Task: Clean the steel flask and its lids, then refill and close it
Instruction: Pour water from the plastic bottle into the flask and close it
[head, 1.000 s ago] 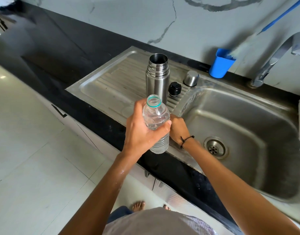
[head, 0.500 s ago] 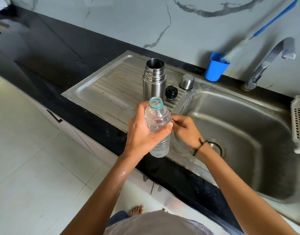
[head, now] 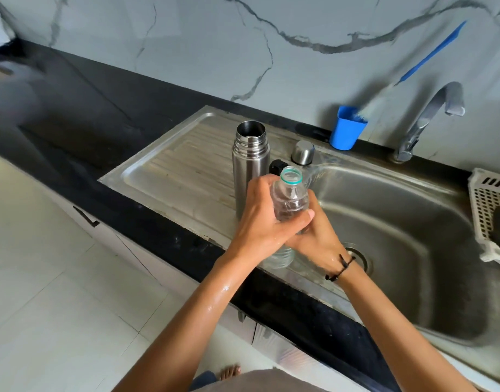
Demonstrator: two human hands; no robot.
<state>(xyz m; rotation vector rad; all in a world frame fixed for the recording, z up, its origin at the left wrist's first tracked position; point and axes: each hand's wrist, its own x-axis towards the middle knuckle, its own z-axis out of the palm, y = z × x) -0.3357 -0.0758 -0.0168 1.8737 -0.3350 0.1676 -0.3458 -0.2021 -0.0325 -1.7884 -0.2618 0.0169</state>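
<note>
Since a moment ago, my right hand (head: 316, 236) has come in against the clear plastic water bottle (head: 290, 202), where before it was apart from it near the sink's edge. Its fingers lie behind the bottle and my left thumb covers part of it, so I cannot tell whether it grips the bottle or only rests against it. My left hand (head: 261, 219) grips the bottle round its upper body, thumb across the front. The bottle stands upright and uncapped, a teal ring round its neck, with water inside.

Just beyond my hands the steel flask (head: 250, 168) stands upright and open on the ribbed draining board (head: 181, 171). Its black inner stopper (head: 276, 166) sits beside it to the right, half hidden by the bottle's mouth, and the steel cup lid (head: 302, 152) stands a little further back near the basin's corner. A blue cup (head: 346, 131) holding a blue-handled brush (head: 430, 56) stands by the wall, near the tap (head: 424, 120). A white plastic basket (head: 490, 210) hangs at the sink basin's (head: 407, 250) right edge.
</note>
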